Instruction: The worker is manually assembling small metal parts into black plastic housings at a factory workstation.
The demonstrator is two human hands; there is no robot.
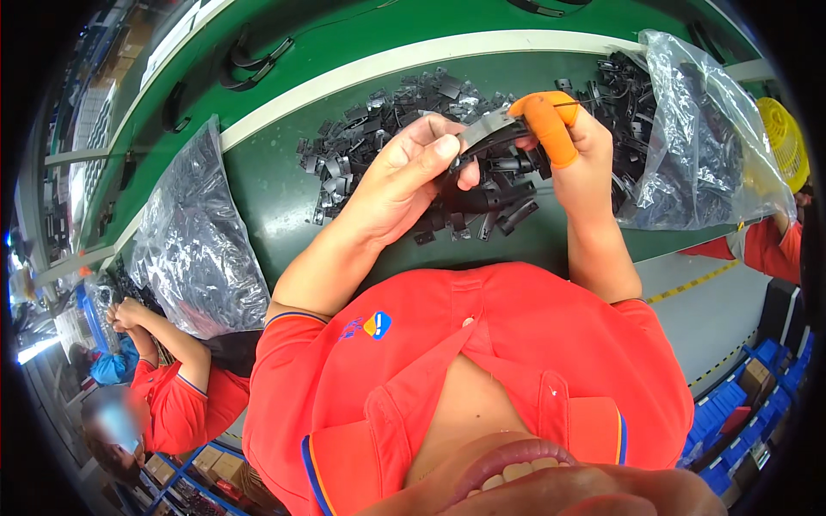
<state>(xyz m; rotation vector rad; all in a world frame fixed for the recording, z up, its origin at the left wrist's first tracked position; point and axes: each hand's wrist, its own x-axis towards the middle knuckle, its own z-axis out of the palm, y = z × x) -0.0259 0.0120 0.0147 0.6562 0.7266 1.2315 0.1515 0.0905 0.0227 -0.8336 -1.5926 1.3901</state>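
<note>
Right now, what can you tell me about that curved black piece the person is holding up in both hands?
The curved black piece is a thin, flat, arched strip, seemingly plastic, with a glossy greyish sheen on top. The left hand pinches its near end between thumb and fingers; the right hand, wearing an orange finger cot, grips the far end. It is held above the pile of small black parts on the green table.

Both hands raised together, left hand (pixel 404 176) and right hand (pixel 572 150) fingers pinched.
</note>
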